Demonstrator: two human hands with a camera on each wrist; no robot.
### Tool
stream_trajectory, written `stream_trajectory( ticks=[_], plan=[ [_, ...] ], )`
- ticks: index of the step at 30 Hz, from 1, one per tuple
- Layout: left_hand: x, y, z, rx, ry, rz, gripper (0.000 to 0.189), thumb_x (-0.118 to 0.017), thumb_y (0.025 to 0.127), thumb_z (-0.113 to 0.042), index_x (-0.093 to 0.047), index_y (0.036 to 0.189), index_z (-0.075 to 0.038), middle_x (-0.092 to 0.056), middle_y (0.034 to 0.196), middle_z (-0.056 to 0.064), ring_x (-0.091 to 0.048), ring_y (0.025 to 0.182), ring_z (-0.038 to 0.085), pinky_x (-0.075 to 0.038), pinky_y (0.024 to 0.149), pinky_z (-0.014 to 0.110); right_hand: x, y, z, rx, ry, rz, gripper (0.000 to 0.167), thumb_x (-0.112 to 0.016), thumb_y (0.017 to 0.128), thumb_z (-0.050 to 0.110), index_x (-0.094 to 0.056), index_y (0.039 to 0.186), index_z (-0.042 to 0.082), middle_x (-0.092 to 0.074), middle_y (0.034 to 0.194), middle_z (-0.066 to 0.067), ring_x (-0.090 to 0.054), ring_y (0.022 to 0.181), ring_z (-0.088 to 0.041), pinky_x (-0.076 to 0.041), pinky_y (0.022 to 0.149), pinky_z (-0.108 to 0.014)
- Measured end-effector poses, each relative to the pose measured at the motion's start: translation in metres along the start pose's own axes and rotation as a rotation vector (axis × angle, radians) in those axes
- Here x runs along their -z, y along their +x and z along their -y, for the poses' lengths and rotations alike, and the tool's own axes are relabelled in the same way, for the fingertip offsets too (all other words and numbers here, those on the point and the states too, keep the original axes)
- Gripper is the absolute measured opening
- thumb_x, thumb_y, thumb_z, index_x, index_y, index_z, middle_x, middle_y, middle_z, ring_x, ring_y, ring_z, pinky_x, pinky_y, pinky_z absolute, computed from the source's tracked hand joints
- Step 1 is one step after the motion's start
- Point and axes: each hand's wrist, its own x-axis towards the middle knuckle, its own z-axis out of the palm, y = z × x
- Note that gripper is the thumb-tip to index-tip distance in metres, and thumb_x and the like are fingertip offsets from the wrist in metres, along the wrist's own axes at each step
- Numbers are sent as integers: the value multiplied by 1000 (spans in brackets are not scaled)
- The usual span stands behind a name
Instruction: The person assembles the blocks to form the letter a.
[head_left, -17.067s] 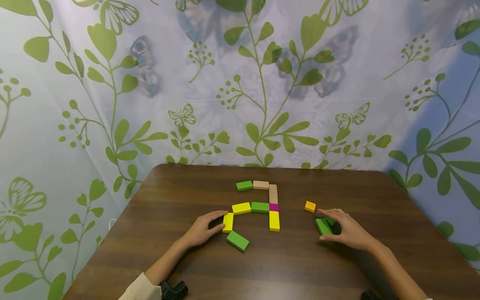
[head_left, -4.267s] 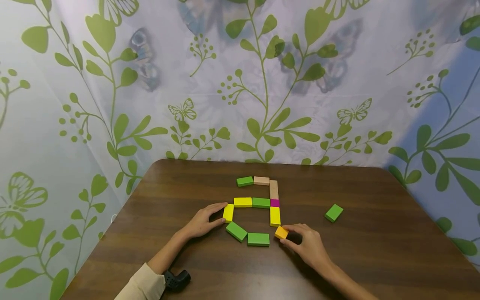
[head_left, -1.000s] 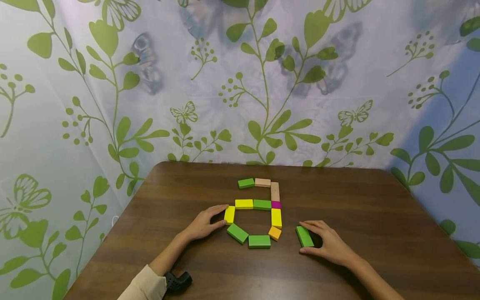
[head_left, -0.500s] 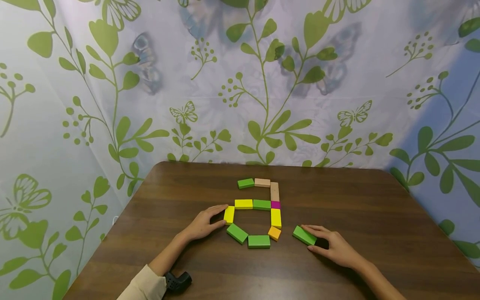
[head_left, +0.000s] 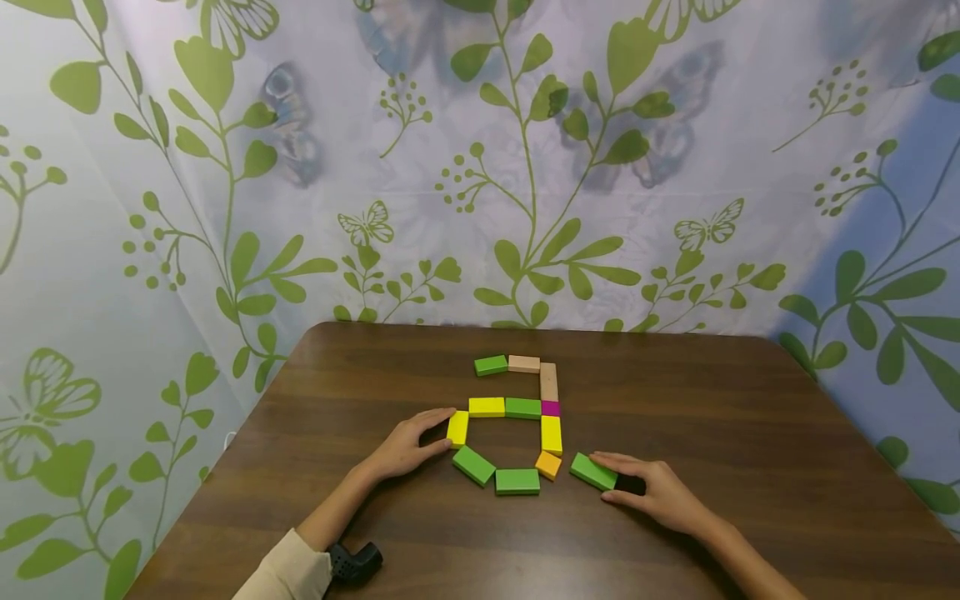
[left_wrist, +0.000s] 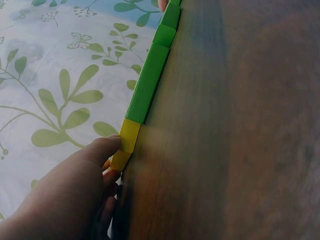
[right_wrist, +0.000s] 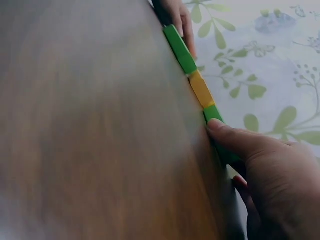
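My right hand pinches a green block between thumb and fingers, low over the table. That block lies at a slant, a short gap to the right of the small orange block. My left hand holds the upright yellow block at the left of a loop of blocks, thumb on its near end and a finger at its far end. In the left wrist view its thumb rests against the yellow block. In the right wrist view the thumb presses the green block.
The loop also has a slanted green block, a flat green block, a second yellow block and a magenta block. Plain wooden blocks extend it towards the back. All lie on a brown table before a patterned curtain.
Over the last second my right hand has turned the green block and moved it left towards the orange one. Earlier it set the near green and orange blocks into the loop. My left hand has stayed.
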Motion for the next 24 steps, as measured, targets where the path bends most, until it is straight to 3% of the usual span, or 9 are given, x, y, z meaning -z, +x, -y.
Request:
stream_trajectory(
  ticks=[8,24],
  plan=[
    [0,0,0,9,-3,5,56,-54,93,-38,-42,140,-10,-44,139,6,-39,127,25,-33,100,48,-7,10,1,46,2,28,50,-67,85,31,-55,130,15,-57,124,4,-54,111,-17,-49,83,-37],
    [0,1,0,8,7,9,56,-55,92,-38,-42,139,-10,-43,139,5,-39,127,23,-33,101,47,-9,13,1,28,19,60,49,-64,87,31,-53,132,16,-54,124,7,-50,112,-15,-49,83,-37]
  ],
)
